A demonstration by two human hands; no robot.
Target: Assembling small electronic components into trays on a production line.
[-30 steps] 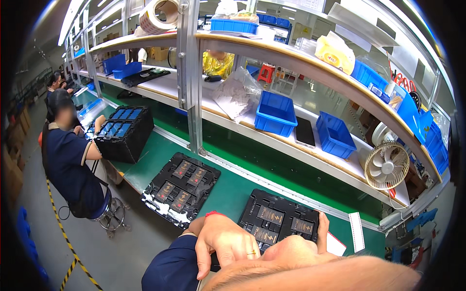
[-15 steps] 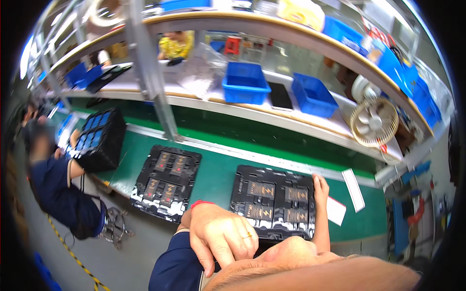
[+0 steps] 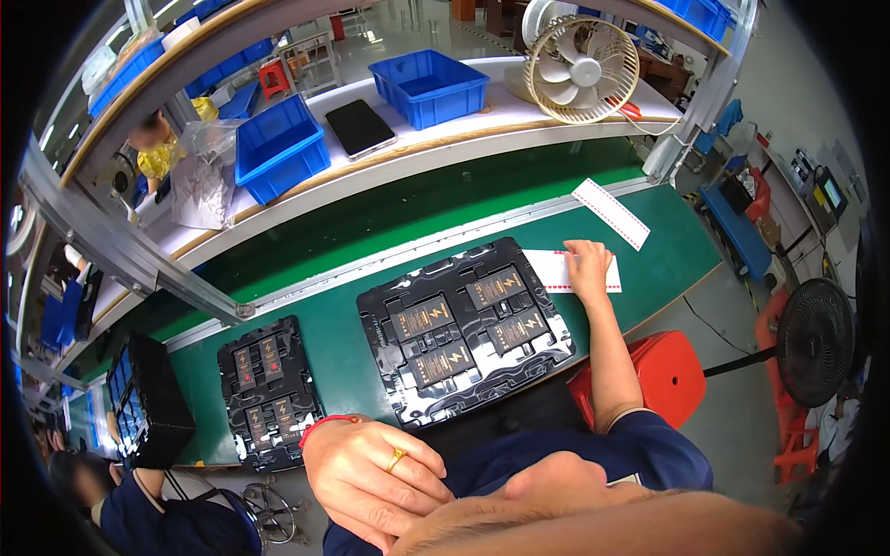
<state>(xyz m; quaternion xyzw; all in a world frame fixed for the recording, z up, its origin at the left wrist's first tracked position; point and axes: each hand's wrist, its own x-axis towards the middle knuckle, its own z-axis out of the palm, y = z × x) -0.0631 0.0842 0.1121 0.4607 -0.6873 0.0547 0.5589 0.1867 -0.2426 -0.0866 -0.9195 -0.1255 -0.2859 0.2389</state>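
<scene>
My left hand point(image 3: 380, 477), with a gold ring and a red cord at the wrist, is raised at the lower middle, close to my body. Its fingers are bent together and their tips are hidden. To the right, my right hand point(image 3: 590, 269) has its bent fingers on a white label sheet point(image 3: 549, 271) with rows of small red marks, gripping at it. Left of that sheet lies a black plastic tray point(image 3: 428, 375) holding several dark battery packs point(image 3: 496, 287) with orange print. The sheet's left end meets the tray's edge.
A second tray point(image 3: 243, 366) of batteries lies left, before a black crate stack point(image 3: 158, 398) and a seated co-worker point(image 3: 176, 519). Another label strip point(image 3: 612, 214) lies far right. The shelf holds blue bins point(image 3: 431, 88), a phone point(image 3: 360, 127) and a fan point(image 3: 582, 70). A red stool point(image 3: 658, 380) stands right.
The view has swung right. My right hand has moved from the near tray's right edge onto the label sheet. My left hand stays raised close to my body.
</scene>
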